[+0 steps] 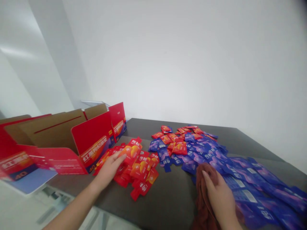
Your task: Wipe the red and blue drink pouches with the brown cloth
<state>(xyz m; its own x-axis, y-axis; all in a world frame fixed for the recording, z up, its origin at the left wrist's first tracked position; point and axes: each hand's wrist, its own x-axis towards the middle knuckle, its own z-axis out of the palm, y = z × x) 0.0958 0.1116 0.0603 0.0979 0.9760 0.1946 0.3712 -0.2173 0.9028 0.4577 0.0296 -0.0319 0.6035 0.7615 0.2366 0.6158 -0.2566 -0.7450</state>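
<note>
My left hand (110,166) is closed at the fingertips on a red pouch (133,149) with an orange fruit picture. Under and beside that pouch lies a loose pile of more red pouches (142,168) on the table. At the right, my right hand (219,195) grips a bunched brown cloth (203,191) that hangs down toward the table's near edge. Blue-purple pouches (242,182) are spread flat just beside and beyond that hand. Part of the cloth runs out of view at the bottom.
Open red cardboard boxes (92,138) with brown insides stand along the left side. Farther back, red and blue pouches (178,147) lie mixed in a heap on the dark table (168,198). A white wall (192,64) rises behind the table.
</note>
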